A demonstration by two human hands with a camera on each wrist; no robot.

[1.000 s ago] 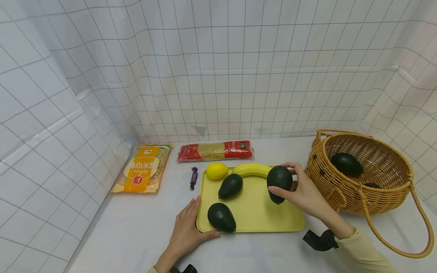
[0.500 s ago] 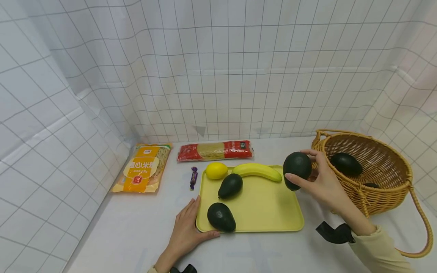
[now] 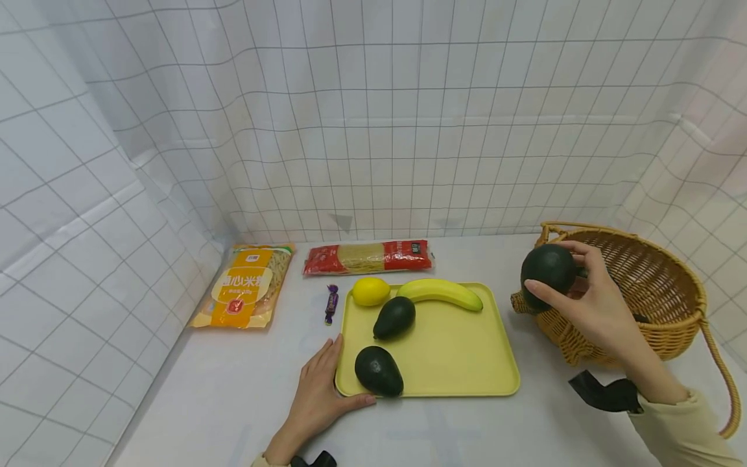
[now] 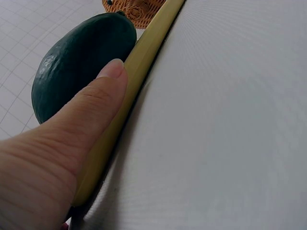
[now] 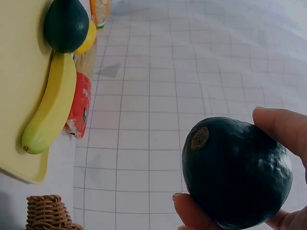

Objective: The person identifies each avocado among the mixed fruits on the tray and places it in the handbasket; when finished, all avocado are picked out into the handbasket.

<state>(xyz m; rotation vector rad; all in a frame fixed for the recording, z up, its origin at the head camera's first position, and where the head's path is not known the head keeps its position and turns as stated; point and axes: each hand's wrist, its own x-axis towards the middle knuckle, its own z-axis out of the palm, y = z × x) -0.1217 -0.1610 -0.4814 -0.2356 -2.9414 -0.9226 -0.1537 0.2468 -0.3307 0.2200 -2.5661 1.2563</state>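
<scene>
In the head view my right hand (image 3: pixel 595 305) holds a dark green avocado (image 3: pixel 547 275) between thumb and fingers, in front of the wicker basket's (image 3: pixel 671 285) left side. The right wrist view shows the same avocado (image 5: pixel 235 172) up close with its stem scar. My left hand (image 3: pixel 320 386) rests at the near left corner of the yellow tray (image 3: pixel 461 363), thumb along the front rim, fingers along the left side. Inside the tray lie an avocado (image 3: pixel 378 371) close to that thumb, a second avocado (image 3: pixel 394 318), a lemon (image 3: pixel 370 292) and a banana (image 3: pixel 440 293).
Behind the tray lies a red noodle packet (image 3: pixel 369 257). An orange bag of pasta (image 3: pixel 245 287) is at the far left, with a purple wrapped candy (image 3: pixel 331 303) between it and the tray. The basket's rope handle (image 3: pixel 723 383) hangs down at the right.
My right hand has carried the avocado rightward and away from me, from over the tray to the basket's left side. It now hides the avocado inside the basket. My left hand has stayed put.
</scene>
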